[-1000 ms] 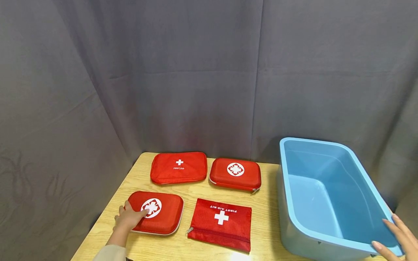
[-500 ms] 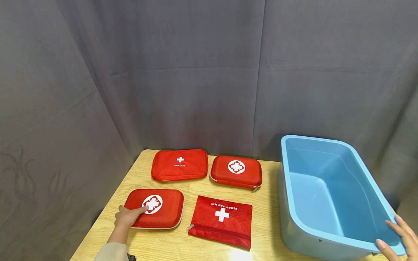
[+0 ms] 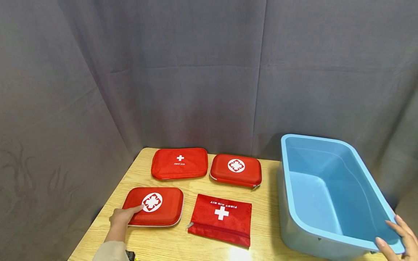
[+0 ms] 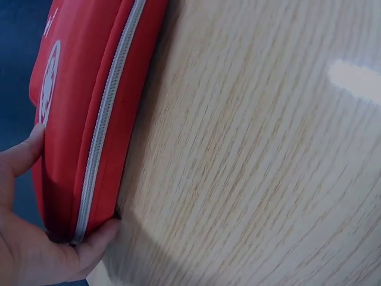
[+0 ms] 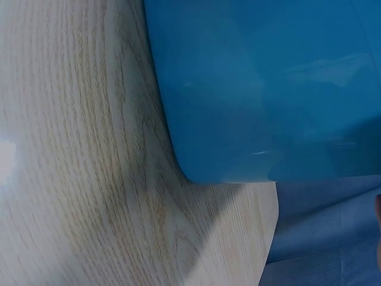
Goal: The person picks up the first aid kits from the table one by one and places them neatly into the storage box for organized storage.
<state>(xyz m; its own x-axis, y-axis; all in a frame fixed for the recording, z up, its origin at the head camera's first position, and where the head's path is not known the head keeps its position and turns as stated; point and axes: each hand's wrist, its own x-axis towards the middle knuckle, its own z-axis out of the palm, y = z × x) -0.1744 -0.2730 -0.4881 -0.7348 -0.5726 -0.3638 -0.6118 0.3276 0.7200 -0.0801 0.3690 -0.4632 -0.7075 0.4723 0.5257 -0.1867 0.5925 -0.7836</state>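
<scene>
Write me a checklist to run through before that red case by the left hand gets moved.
1. Left grip on the red case: ok, thumb on top, fingers at its lower edge.
2. Zipper closed: ok along the visible stretch; the rest, cannot tell.
3. Fingertips well under the case: cannot tell, underside hidden.
4. Table route to the tub free: not ok, flat pouch lies between.
5. Tub upright: ok.
6. Right grip at the tub's near right corner: ok.
</scene>
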